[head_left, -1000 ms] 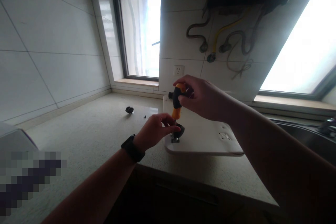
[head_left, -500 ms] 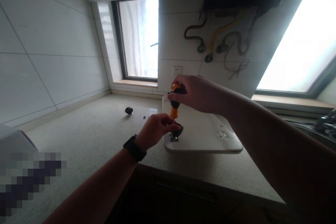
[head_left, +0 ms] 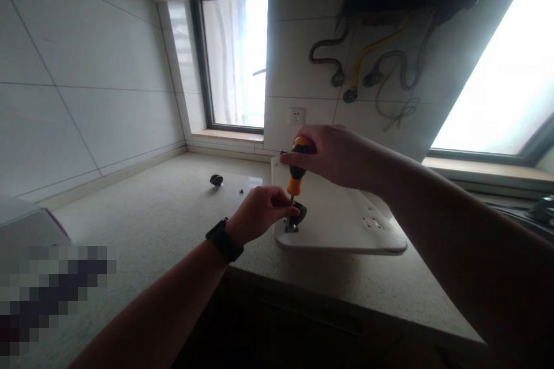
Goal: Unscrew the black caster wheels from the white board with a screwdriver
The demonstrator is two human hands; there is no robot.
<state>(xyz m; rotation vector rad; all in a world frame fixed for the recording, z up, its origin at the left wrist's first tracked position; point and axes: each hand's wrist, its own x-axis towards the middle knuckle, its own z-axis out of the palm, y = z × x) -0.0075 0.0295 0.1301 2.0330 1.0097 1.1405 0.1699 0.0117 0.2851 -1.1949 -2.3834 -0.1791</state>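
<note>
An orange-and-black screwdriver [head_left: 295, 184] stands nearly upright, tip down on the metal mounting plate [head_left: 291, 228] of a black caster wheel [head_left: 299, 214]. My right hand [head_left: 326, 153] is closed round its handle from above. Low on the shaft, the thumb and fingers of my left hand [head_left: 262, 210] are pinched together, with the thumb tip against or close beside the caster. The screwdriver's tip and any screw under it are too small to make out. Beneath lies a white rounded panel [head_left: 333, 236], flat on the counter, with a group of holes [head_left: 372, 223] near its right corner.
On the speckled counter [head_left: 173, 213], left of the panel, lie another black caster [head_left: 216, 180] and a few tiny dark screws [head_left: 241, 191]. A white box [head_left: 30, 222] is at the left edge. Behind are a wall socket [head_left: 296, 116] and hanging pipes [head_left: 359, 60]. A sink [head_left: 511, 207] is at right.
The whole view has shifted slightly, so everything sits a little further right. Both hands keep their grips, and the screwdriver's tip stays at the caster plate.
</note>
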